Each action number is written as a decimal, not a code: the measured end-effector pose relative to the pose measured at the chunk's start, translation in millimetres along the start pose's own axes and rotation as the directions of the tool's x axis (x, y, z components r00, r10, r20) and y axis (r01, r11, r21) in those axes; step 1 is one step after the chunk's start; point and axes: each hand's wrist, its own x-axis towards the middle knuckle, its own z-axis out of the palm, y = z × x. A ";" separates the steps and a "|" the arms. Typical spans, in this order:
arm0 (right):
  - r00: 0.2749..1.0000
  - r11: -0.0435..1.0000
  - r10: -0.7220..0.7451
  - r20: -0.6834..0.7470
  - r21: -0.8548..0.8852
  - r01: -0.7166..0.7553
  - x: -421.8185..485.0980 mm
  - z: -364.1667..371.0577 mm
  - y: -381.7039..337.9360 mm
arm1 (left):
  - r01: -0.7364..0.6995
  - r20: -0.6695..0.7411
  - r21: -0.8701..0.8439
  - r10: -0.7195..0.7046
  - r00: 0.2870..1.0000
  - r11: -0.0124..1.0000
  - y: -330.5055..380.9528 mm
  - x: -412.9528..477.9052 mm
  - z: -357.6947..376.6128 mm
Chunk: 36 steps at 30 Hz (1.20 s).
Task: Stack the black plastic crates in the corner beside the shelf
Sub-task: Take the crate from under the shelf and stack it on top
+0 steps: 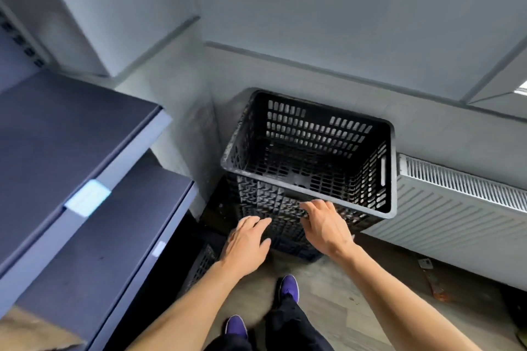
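Corner: grey walls meet ahead of us; the shelf [85, 151] stands at our 9 o'clock, a radiator [456, 208] at 3 o'clock.
Stack: the top crate [310, 157] sits at 12 o'clock, tight in the corner, empty and upright, on what looks like a lower crate [296, 251].
Stray lattice [201, 265]: black, at the stack's 8 o'clock, mostly hidden.
Left hand [248, 239]: released, fingers straight, tips at the near wall.
Right hand [328, 225]: released, fingers loosely bent against that wall, wrapped round nothing.
Handling: we judge the crate light, stiff and sturdy; its smooth rim may slip.
Hold: we favour the slot handle [383, 171] on the 3 o'clock end, plus the opposite end.
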 end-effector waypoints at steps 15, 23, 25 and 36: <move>0.843 0.935 -0.338 0.419 0.047 0.352 -15.6 75.8 -90.5 | 0.562 -0.070 -0.236 -0.590 0.804 0.793 -67.7 -143.7 36.7; 0.694 0.865 -0.478 0.538 0.150 0.479 -23.1 130.9 -98.7 | 0.711 -0.033 -0.265 -0.743 0.669 0.652 -65.0 -191.2 81.4; 0.655 0.842 -0.507 0.561 0.160 0.515 -18.4 148.4 -99.2 | 0.740 -0.032 -0.276 -0.776 0.630 0.613 -65.2 -199.4 89.8; 0.638 0.868 -0.468 0.612 0.182 0.462 -0.3 212.6 -99.7 | 0.804 0.041 -0.269 -0.828 0.560 0.530 -103.3 -197.6 168.6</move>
